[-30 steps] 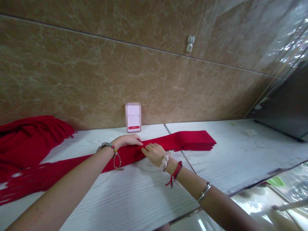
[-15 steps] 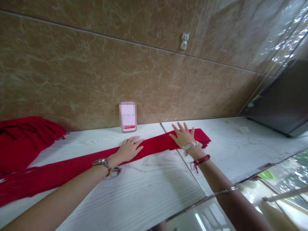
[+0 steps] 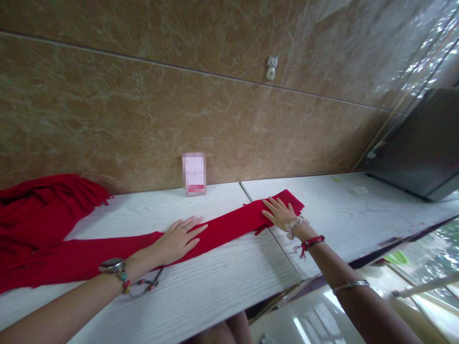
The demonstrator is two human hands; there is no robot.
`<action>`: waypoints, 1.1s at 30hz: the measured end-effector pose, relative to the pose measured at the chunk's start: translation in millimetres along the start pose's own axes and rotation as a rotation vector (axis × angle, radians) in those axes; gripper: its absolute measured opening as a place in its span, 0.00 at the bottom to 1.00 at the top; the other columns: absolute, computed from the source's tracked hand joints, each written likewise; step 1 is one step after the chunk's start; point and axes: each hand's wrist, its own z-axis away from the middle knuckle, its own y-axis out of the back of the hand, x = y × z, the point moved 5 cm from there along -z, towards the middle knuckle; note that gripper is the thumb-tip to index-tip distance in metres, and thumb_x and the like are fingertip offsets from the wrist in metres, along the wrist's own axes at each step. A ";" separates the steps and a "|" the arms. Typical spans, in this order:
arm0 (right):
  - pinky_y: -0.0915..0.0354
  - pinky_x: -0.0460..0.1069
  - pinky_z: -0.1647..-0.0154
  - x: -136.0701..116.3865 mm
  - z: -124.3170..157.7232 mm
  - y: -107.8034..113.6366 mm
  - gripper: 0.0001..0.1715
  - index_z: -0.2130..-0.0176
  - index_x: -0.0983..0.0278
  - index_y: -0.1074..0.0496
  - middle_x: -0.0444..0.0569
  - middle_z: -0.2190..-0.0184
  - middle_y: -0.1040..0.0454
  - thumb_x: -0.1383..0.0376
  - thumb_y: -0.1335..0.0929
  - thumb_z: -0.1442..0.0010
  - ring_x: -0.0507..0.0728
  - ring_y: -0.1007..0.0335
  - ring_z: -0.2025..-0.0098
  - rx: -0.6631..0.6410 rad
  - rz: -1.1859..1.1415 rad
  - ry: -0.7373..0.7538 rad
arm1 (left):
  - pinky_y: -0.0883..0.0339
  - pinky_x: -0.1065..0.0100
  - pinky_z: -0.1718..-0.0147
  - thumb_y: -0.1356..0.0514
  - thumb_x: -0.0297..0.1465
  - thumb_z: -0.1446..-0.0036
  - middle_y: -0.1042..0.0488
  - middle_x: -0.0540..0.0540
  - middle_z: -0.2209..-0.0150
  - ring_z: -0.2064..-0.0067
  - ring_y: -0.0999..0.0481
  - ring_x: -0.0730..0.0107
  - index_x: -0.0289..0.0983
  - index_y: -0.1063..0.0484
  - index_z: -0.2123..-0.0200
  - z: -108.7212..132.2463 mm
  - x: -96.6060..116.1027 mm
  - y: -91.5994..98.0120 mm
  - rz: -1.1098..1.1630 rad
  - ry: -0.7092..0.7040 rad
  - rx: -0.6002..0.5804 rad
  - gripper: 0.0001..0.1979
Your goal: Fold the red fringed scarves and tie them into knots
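Observation:
A long red scarf (image 3: 229, 228), folded into a narrow strip, lies slantwise over the white wood-grain table (image 3: 229, 282). My left hand (image 3: 181, 239) rests flat on the strip near its middle, fingers stretched out toward the right. Near the strip's right end, my right hand (image 3: 280, 213) lies palm down on the cloth with its fingers apart. Bits of fringe stick out beside the right hand. At the far left, the strip meets a heap of more red fringed cloth (image 3: 39, 210); where one ends and the other begins is hard to tell.
A phone-like pink-framed object (image 3: 194, 174), its face blurred, leans against the brown marbled wall (image 3: 143, 114). A small white cat-shaped hook (image 3: 271, 68) is on the wall. A dark grey box-like thing (image 3: 416, 143) stands at the right end. The table's front edge runs below my right forearm.
My left hand has slid left and down along the strip. The right hand has shifted slightly right and lower, and the strip's right end now sits a little further left and at a steeper angle.

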 end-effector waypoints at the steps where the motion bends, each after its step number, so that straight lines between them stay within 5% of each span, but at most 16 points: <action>1: 0.54 0.69 0.47 1.8 -1.4 -0.2 0.29 0.40 0.56 0.53 0.51 0.39 0.54 0.54 0.48 0.39 0.66 0.59 0.39 -0.008 -0.001 -0.003 | 0.53 0.55 0.46 0.58 0.38 0.40 0.50 0.48 0.39 0.40 0.50 0.61 0.46 0.45 0.43 -1.9 0.4 0.5 0.005 0.007 -0.010 0.21; 8: 0.54 0.68 0.47 -1.1 2.5 8.1 0.29 0.40 0.58 0.50 0.51 0.39 0.52 0.55 0.45 0.39 0.66 0.59 0.39 -0.005 0.031 -0.020 | 0.54 0.58 0.45 0.58 0.39 0.40 0.47 0.48 0.40 0.41 0.47 0.65 0.46 0.46 0.43 -6.5 -5.2 5.6 0.006 0.005 0.015 0.22; 12: 0.57 0.65 0.43 -48.8 13.4 23.4 0.29 0.42 0.64 0.45 0.55 0.40 0.49 0.56 0.42 0.40 0.64 0.60 0.39 0.120 0.030 0.232 | 0.54 0.58 0.45 0.59 0.40 0.40 0.47 0.46 0.40 0.41 0.48 0.64 0.43 0.48 0.42 0.2 -22.1 13.0 -0.017 0.065 0.057 0.24; 15: 0.59 0.64 0.42 -98.9 26.4 19.4 0.28 0.42 0.59 0.46 0.51 0.40 0.49 0.55 0.43 0.40 0.62 0.61 0.38 0.147 -0.033 0.514 | 0.52 0.60 0.45 0.59 0.41 0.40 0.47 0.45 0.40 0.41 0.47 0.64 0.39 0.48 0.42 14.9 -44.2 12.4 -0.013 0.112 0.048 0.25; 18: 0.57 0.68 0.45 -127.2 31.5 2.0 0.28 0.41 0.54 0.49 0.48 0.40 0.51 0.52 0.44 0.40 0.65 0.60 0.39 0.088 -0.050 0.575 | 0.50 0.64 0.45 0.61 0.41 0.40 0.45 0.44 0.41 0.41 0.45 0.66 0.36 0.47 0.42 38.4 -66.0 9.2 -0.029 0.148 0.047 0.26; 25: 0.53 0.70 0.47 -129.5 25.6 -18.0 0.28 0.41 0.54 0.51 0.49 0.39 0.52 0.54 0.44 0.39 0.67 0.59 0.40 0.059 0.000 0.565 | 0.49 0.59 0.47 0.60 0.38 0.41 0.46 0.47 0.41 0.41 0.47 0.62 0.41 0.46 0.43 84.8 -84.5 6.2 -0.084 0.256 -0.025 0.24; 29: 0.52 0.69 0.48 -135.4 27.5 -5.6 0.28 0.42 0.59 0.45 0.54 0.42 0.46 0.55 0.41 0.41 0.67 0.55 0.41 0.111 0.019 0.639 | 0.50 0.58 0.47 0.57 0.39 0.42 0.44 0.44 0.42 0.41 0.46 0.60 0.39 0.43 0.44 72.3 -73.4 16.3 -0.026 0.257 -0.003 0.24; 33: 0.45 0.59 0.48 -159.8 40.4 13.6 0.25 0.48 0.67 0.37 0.58 0.48 0.36 0.61 0.36 0.44 0.62 0.43 0.46 0.211 0.028 0.874 | 0.47 0.64 0.48 0.53 0.36 0.44 0.34 0.40 0.49 0.48 0.37 0.64 0.33 0.36 0.50 23.8 -49.6 32.4 0.147 0.146 0.022 0.21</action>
